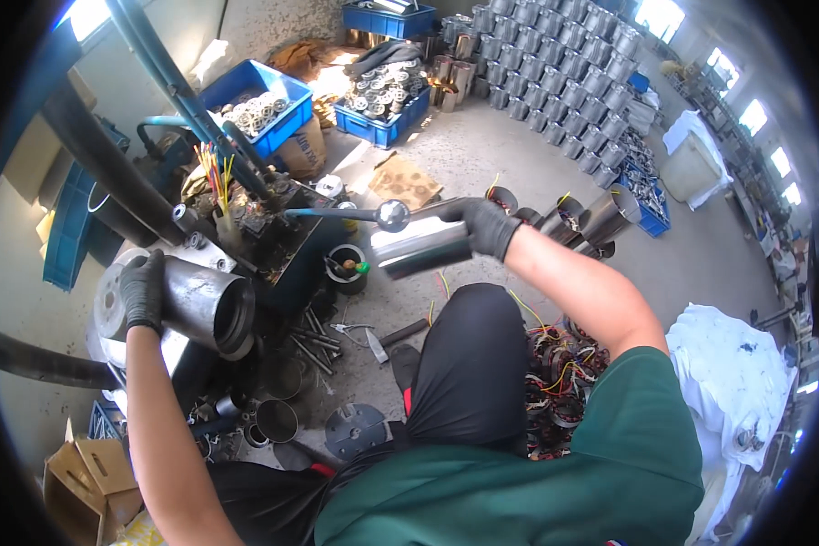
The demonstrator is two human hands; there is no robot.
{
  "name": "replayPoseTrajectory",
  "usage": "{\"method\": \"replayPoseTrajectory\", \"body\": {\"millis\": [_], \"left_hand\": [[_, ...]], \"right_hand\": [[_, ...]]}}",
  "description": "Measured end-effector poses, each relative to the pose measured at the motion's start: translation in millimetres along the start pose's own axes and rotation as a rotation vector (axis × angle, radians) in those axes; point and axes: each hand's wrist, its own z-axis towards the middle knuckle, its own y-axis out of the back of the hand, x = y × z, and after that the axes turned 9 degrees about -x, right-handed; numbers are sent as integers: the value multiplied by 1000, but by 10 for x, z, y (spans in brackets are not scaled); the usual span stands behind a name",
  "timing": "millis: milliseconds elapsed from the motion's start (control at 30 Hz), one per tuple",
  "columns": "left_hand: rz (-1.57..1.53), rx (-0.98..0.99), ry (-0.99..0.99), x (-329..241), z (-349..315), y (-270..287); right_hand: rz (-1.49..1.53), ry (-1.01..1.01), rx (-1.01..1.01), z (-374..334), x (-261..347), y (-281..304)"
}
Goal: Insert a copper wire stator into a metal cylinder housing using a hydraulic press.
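My right hand (490, 227), in a black glove, is closed around the end of a shiny metal cylinder (423, 253), held up sideways above my knee. Just over that cylinder is the metal ball (392, 215) of a blue lever (332, 212). On the left, my black-gloved left hand (143, 289) curls over the back end of a duller, thick steel cylinder (196, 298). That cylinder lies at the machine (282, 223), its open end facing right. A round pale metal disc (111, 296) sits behind my left hand. The left fingertips are partly hidden.
Several metal cylinders (610, 214) and wound coils (564, 373) lie on the right. Blue bins of metal parts (291, 114) and stacked metal housings (555, 73) stand beyond. A dark pot (346, 278), rods (314, 344) and a hammer (378, 346) are on the floor.
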Motion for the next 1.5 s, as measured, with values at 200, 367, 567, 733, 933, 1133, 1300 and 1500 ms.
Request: {"method": "replayPoseTrajectory", "body": {"millis": [200,367,567,733,933,1133,1300,1500], "left_hand": [[-41,45,87,-169,-66,73],[-75,22,140,-266,-125,106],[5,-47,67,-340,-199,148],[130,3,9,-329,-180,167],[104,60,-75,-178,-97,114],[-52,-65,157,-125,-133,69],[-333,-276,152,76,-300,14],[-656,-448,526,431,-995,-177]], "right_hand": [[-1118,627,-450,978,583,1265],[-1619,767,-812,1402,756,1956],[-1512,755,-1003,1433,709,2375],[-1707,1031,-765,1094,800,1613],[-1383,1500,480,6,-60,-530],[-1132,1349,847,-1054,-1202,-2267],[-547,863,727,-1105,-1951,-3038],[-393,934,659,-1051,-2153,-3196]]}}
